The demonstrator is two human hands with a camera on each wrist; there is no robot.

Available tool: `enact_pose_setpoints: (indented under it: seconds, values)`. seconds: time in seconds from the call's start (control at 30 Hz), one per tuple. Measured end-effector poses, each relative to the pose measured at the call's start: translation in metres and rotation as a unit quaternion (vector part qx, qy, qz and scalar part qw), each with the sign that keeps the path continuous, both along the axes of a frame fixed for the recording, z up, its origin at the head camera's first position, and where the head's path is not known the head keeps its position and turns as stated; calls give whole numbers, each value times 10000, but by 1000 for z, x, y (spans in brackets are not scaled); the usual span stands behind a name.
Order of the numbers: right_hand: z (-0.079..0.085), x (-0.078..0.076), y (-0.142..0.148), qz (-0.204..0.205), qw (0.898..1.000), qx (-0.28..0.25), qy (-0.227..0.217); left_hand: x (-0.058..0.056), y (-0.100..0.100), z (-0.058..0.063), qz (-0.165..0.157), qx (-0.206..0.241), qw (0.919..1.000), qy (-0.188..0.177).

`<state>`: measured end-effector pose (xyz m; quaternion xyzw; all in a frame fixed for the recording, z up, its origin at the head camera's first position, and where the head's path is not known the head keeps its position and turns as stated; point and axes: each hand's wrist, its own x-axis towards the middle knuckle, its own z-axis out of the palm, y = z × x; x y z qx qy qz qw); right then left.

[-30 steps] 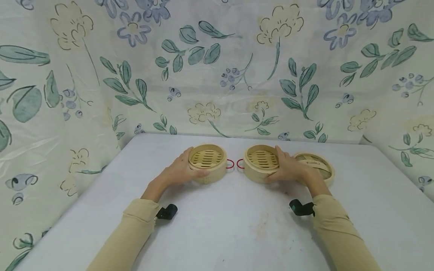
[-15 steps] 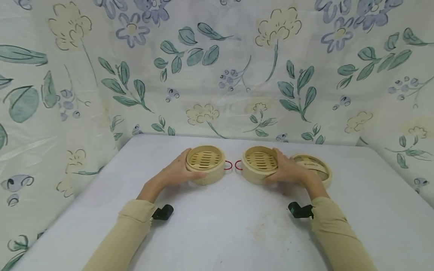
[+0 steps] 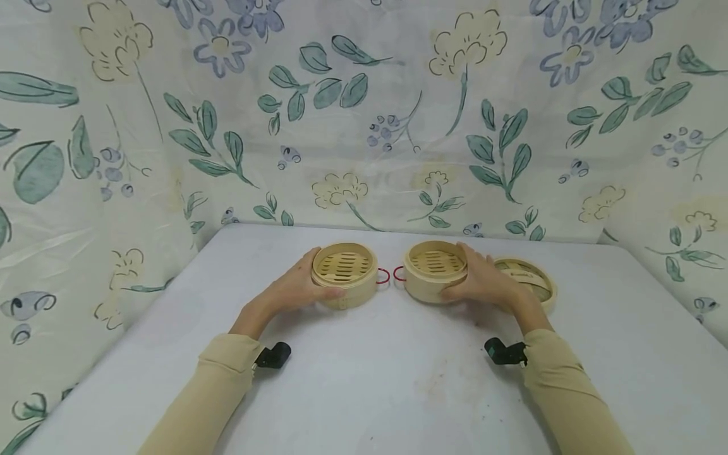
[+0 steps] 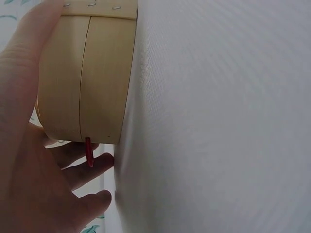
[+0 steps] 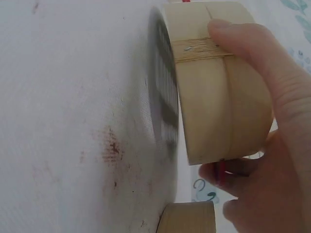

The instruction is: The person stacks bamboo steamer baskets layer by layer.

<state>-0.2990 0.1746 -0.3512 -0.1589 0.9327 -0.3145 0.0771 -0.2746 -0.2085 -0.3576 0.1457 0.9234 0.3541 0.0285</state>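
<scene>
Two round bamboo steamer baskets with slatted floors and red loop handles are side by side near the back of the table. My left hand grips the left steamer basket, thumb along its near wall and fingers round the outer side; this basket sits on the table. The right steamer basket is in my right hand, thumb across the wall in the right wrist view. There a narrow shadowed gap shows between that basket's base and the tabletop. The red handles of the two baskets face each other, a little apart.
A bamboo steamer lid with a strap handle lies to the right, partly behind my right wrist. White table with faint reddish stains spreads in front. A floral sheet hangs behind and at the sides.
In the last half second my right hand has raised the right steamer basket slightly and moved it a touch farther back. My left hand and its basket have stayed in place.
</scene>
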Motion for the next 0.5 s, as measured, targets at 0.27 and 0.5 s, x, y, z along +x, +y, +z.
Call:
enact_pose_setpoints:
  seconds: [0.27,0.5]
  values:
    - [2,-2,1,-82,9973,-717,119,0,1,1,89,-49,9999,-101]
    - [2,-3,1,30,9939,-999,472,0,1,1,123,-119,9998,-88]
